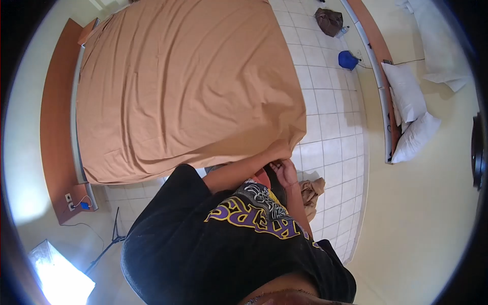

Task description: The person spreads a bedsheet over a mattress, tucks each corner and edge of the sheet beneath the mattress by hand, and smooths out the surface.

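Observation:
A tan fitted-looking bed sheet (193, 91) covers the mattress, with wrinkles gathered toward its near right corner. My left arm reaches across my body to that corner. There my left hand (280, 149) is closed on the edge of the sheet, its fingertips partly hidden. My right hand (286, 173) is just below it, close to the left wrist. Its fingers are loosely bent and a little apart, and I see nothing held in them. A bundle of tan cloth (311, 194) lies on the floor beside my right forearm.
A wooden headboard (58, 112) runs along the left wall. A lit lamp (63, 274) and a thin black stand (116, 238) are at lower left. White pillows (406, 91) rest on a shelf at right. A dark bag (329, 22) and a blue object (348, 60) sit on the tiled floor (325, 122).

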`<state>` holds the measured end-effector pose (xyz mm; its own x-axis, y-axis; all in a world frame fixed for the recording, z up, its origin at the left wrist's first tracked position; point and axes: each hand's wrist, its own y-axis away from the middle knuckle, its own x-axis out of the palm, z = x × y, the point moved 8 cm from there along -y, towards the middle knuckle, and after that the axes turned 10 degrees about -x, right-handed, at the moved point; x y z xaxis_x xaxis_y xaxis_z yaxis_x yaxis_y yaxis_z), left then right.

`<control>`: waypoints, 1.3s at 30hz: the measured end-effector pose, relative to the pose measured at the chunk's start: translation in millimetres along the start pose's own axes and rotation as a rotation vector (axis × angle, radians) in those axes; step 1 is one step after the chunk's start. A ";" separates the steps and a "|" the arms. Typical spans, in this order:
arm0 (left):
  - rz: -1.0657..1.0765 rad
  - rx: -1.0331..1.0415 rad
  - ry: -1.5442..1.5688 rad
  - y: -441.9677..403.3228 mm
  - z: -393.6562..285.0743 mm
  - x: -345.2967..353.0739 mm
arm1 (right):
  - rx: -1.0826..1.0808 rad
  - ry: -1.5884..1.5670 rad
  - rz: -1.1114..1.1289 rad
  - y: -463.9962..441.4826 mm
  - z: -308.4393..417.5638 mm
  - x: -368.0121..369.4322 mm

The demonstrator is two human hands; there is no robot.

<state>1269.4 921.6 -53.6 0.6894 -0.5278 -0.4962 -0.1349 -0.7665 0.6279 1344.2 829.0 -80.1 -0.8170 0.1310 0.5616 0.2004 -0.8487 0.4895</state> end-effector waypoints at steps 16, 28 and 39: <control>-0.593 -0.448 0.329 115.5 -43.2 124.1 | 0.411 1.745 0.763 -233.5 67.2 -164.1; -0.479 -0.885 1.537 -190.5 34.9 322.7 | 0.007 2.145 0.582 -522.0 84.5 -180.9; -1.090 -1.268 1.810 -329.3 -32.0 347.2 | 0.173 2.100 0.967 -585.4 185.2 -309.1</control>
<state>1576.0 1002.5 -413.4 -0.0451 0.9109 -0.4101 0.3440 0.3995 0.8497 1579.5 1380.2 -416.6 0.3009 -0.7571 -0.5799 0.6698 -0.2650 0.6936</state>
